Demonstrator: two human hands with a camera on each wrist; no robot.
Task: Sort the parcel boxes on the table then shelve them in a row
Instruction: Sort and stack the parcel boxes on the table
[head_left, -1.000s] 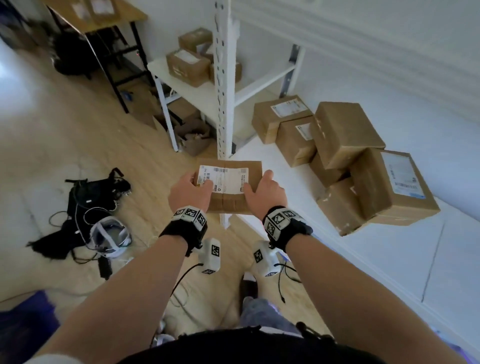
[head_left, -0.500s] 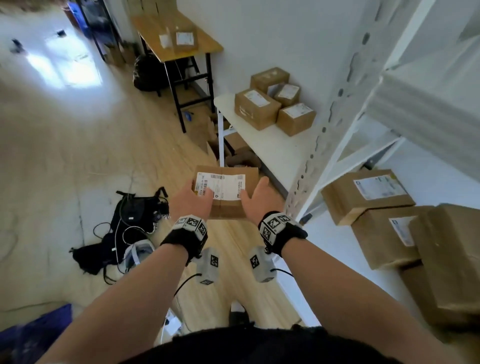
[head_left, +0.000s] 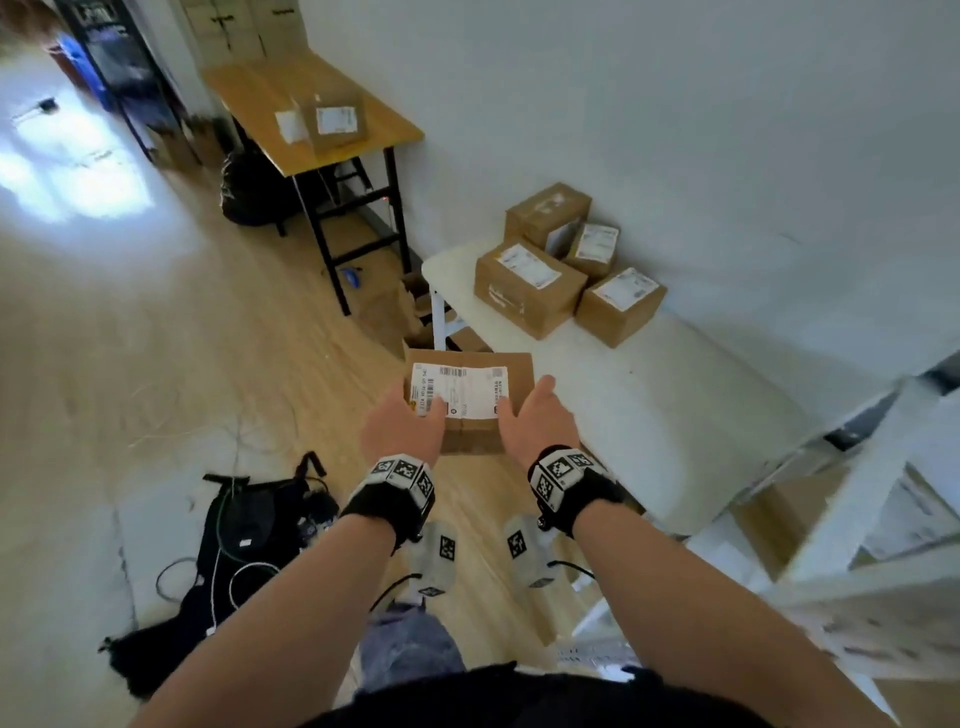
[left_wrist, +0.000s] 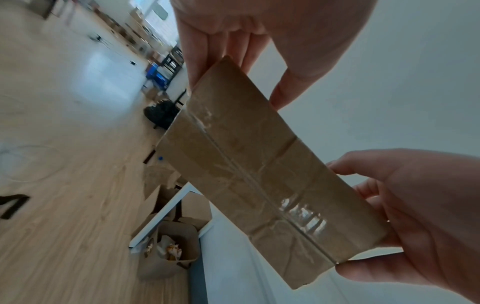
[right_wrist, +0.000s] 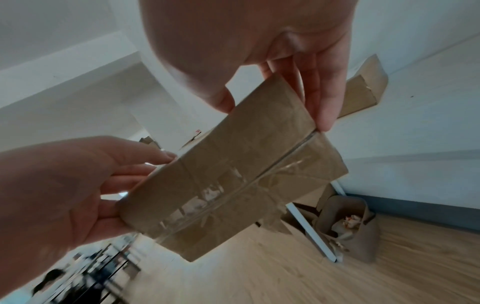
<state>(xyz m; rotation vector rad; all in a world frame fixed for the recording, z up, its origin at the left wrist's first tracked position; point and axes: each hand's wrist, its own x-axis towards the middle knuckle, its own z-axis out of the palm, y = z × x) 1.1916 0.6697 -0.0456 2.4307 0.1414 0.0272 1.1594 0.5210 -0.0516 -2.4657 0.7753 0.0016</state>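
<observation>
Two hands: both hold one parcel box (head_left: 470, 397) in the air, above the wooden floor (head_left: 156, 364) and just off the near corner of the white tabletop (head_left: 649, 415).
Floor, far left: black bag (head_left: 249, 540) with loose cables lies on the boards.
Left hand (head_left: 402, 428): grip closed on the box's left end, thumb on the top face over the shipping label (head_left: 460, 391); in the left wrist view its fingers (left_wrist: 207, 47) reach under the box.
Parcel box: brown cardboard, roughly level, label up; the taped seam (left_wrist: 259, 185) runs along its underside.
Right hand (head_left: 540, 423): grip closed on the box's right end, thumb up at the top edge; in the right wrist view its fingers (right_wrist: 322, 98) wrap the underside.
Wooden tabletop (head_left: 260, 98): far back, black legs, carries one small labelled box (head_left: 335, 122).
White tabletop: four labelled cardboard boxes (head_left: 524, 288) are clustered at its far end against the wall, touching one another.
Shelf frame (head_left: 862, 499): white metal upright, blurred, at the right edge.
</observation>
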